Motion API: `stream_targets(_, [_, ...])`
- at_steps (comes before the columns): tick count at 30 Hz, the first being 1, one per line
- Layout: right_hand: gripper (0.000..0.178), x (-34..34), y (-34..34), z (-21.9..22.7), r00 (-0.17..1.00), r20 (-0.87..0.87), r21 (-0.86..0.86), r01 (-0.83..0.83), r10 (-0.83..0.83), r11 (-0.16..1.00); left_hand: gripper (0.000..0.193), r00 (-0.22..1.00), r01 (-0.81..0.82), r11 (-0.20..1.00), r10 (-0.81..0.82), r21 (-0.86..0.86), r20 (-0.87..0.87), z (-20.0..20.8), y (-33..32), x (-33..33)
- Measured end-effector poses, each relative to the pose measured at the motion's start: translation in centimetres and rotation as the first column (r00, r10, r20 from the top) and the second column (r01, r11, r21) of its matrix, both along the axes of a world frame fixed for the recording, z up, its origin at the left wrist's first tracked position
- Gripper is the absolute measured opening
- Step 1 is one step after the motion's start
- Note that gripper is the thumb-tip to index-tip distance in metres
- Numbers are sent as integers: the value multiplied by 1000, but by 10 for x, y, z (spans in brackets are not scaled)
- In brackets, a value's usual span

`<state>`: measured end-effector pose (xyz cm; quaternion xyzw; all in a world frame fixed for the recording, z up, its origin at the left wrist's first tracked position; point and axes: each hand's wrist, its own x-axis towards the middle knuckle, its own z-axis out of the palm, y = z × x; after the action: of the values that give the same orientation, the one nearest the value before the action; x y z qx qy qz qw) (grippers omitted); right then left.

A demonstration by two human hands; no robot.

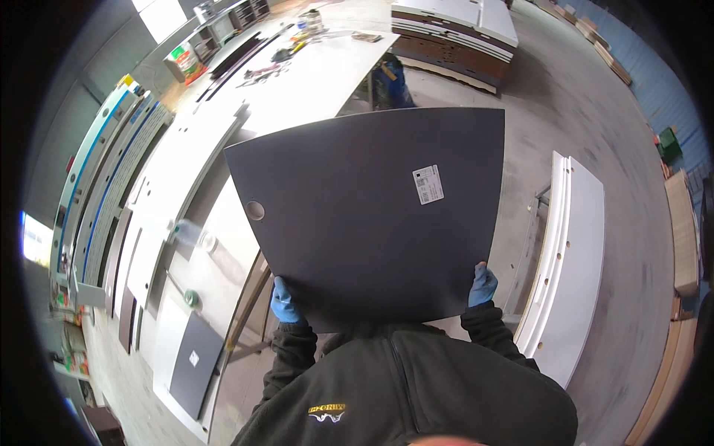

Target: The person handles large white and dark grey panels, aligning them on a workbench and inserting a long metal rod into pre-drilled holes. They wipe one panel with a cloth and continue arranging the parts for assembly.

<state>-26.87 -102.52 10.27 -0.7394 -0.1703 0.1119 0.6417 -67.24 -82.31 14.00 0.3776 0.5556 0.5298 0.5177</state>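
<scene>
A large dark grey panel is held up in front of my chest, gripped at its two side edges. Near its left edge is a round hole, and a white printed label sticks to its upper right. My left hand, in a blue glove, is closed on the lower left edge. On the lower right edge my right hand, gloved the same, is closed too, with a fingertip bare or torn through. The fingers behind the panel are partly hidden.
To my left a long white table carries a clear bottle and a smaller dark labelled panel. White boards lie stacked on a stand at my right. Another board stack stands at the back.
</scene>
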Motion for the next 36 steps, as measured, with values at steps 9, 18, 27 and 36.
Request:
stream_targets(9, [54,207,156,-4,965,61,54,252,-255,966,48,965,211,977,-204,-31,166,-32,267,269])
stream_targets(18, [57,373,264,20,896,-180,131,431,-406,893,53,870,482,876,-483,-36,-97,20,431,577])
stream_targets(27, [58,694,347,23,847,-199,63,514,-493,856,49,842,536,841,-526,77,-124,27,525,933])
stream_targets(36, [53,1012,400,3,813,-243,80,561,-529,824,56,807,559,829,-551,-28,-214,7,590,1208])
